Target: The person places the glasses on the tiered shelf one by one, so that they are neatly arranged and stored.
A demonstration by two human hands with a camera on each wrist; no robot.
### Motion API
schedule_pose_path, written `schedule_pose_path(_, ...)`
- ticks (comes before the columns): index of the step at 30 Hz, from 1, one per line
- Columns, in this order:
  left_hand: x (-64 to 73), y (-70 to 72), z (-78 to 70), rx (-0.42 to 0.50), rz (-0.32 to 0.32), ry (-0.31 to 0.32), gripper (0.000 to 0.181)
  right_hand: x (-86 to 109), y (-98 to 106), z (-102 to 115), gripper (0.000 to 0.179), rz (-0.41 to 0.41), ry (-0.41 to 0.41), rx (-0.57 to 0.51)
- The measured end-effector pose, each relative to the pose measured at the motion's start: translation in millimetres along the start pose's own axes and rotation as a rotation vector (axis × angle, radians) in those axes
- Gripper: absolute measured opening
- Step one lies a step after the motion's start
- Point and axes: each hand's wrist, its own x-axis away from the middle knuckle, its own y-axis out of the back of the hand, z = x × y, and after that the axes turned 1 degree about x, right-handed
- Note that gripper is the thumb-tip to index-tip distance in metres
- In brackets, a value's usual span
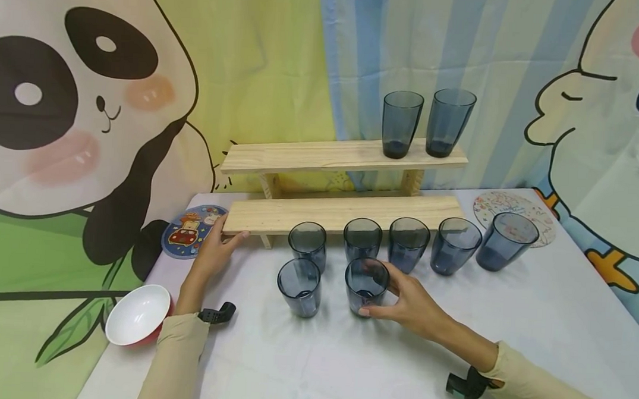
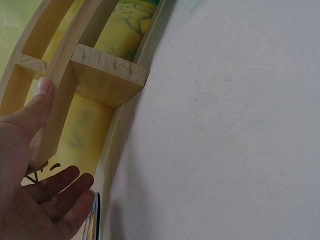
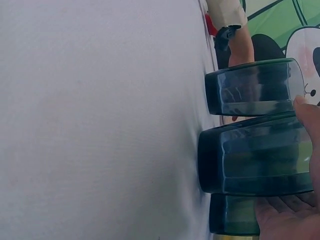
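Observation:
My left hand (image 1: 213,251) holds the left end of the lower board of a two-tier wooden shelf (image 1: 319,214). In the left wrist view its thumb (image 2: 42,95) lies along the board's front edge, with other fingers around the end. My right hand (image 1: 414,302) grips a blue tinted drinking glass (image 1: 358,293) standing upright on the table, thumb on the near side and fingers on the far side. A second glass (image 1: 299,291) stands to its left. Behind them, several matching glasses (image 1: 453,247) form a row before the shelf.
Two more glasses (image 1: 402,123) stand on the right part of the upper board (image 1: 300,157). A white bowl with a red outside (image 1: 138,315) sits at the table's left edge. Round patterned mats (image 1: 184,235) lie at both ends of the shelf. Printed curtains hang behind.

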Motion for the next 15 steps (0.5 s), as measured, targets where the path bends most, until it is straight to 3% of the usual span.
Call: schedule_pose_path(15,-0.1,-1.1,0.9,0.006,0.0,-0.008,0.092,3.5,-0.6,2.3,0.078,-0.029,0.031,-0.013)
